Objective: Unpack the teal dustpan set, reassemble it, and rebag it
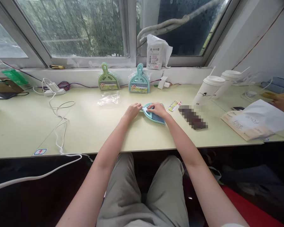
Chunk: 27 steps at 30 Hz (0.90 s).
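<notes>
A small teal dustpan-and-brush set (155, 117) lies flat on the pale table (97, 132) straight ahead. My left hand (132, 110) grips its handle end at the left. On top of its upper part rests my right hand (157, 109), fingers curled on it. Two more packaged sets lean against the wall under the window, a green one (108, 79) and a teal one (139, 80). An empty clear plastic wrapper (109, 98) lies between them and my hands. A small printed card (174, 105) sits just right of my right hand.
A white power strip (54, 91) and a long white cable (61, 126) trail over the left side and off the front edge. Two lidded paper cups (209, 90) and a paper bag (251, 121) stand right. Another person's hand (282, 103) rests at far right. A white pouch (156, 52) sits on the sill.
</notes>
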### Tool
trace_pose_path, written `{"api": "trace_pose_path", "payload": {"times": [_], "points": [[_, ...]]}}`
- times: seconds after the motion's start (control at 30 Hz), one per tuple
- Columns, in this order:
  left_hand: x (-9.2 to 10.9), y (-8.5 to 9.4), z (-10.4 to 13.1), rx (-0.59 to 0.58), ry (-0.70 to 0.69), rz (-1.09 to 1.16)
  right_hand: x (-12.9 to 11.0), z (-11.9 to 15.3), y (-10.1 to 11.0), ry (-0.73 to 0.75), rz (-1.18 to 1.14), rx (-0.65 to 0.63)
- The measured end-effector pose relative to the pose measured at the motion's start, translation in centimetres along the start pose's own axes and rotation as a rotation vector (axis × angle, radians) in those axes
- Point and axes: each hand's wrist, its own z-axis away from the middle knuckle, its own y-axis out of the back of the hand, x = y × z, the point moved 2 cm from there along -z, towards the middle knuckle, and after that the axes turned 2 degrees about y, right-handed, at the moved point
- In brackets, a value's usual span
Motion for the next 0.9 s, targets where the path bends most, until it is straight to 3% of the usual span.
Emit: {"api": "trace_pose_path", "payload": {"times": [0.27, 0.37, 0.47, 0.53, 0.6, 0.67, 0.7, 0.8, 0.9], "points": [[0.0, -0.1, 0.0, 0.011, 0.089, 0.103, -0.2, 0.0, 0.0, 0.059, 0.151, -0.005], [0.0, 0.5, -0.1, 0.200, 0.212, 0.277, -0.2, -0.1, 0.0, 0.042, 0.057, 0.041], [0.3, 0.9, -0.5, 0.447, 0.465, 0.665, -0.4, -0.3, 0.2, -0.021, -0.103, 0.193], [1.1, 0.4, -1.1, 0.377, 0.578, 1.062, -0.6, -0.6, 0.5, -0.070, -0.167, 0.353], [2.4, -0.3, -1.6, 0.155, 0.563, 1.419, -0.7, -0.9, 0.7, -0.086, -0.210, 0.462], [3.4, -0.7, -1.9, 0.010, 0.514, 1.608, -0.3, -1.2, 0.9, -0.059, -0.244, 0.525], [3.5, -0.8, -1.9, 0.004, 0.525, 1.647, 0.3, -1.3, 1.0, -0.050, -0.244, 0.565], [2.3, -0.8, -1.6, 0.155, 0.730, 1.653, 3.1, -1.4, 1.2, -0.148, -0.113, 0.690], [-0.5, -0.5, -1.0, 0.356, 0.936, 1.630, 6.2, -1.5, 0.5, -0.370, 0.060, 0.558]]}}
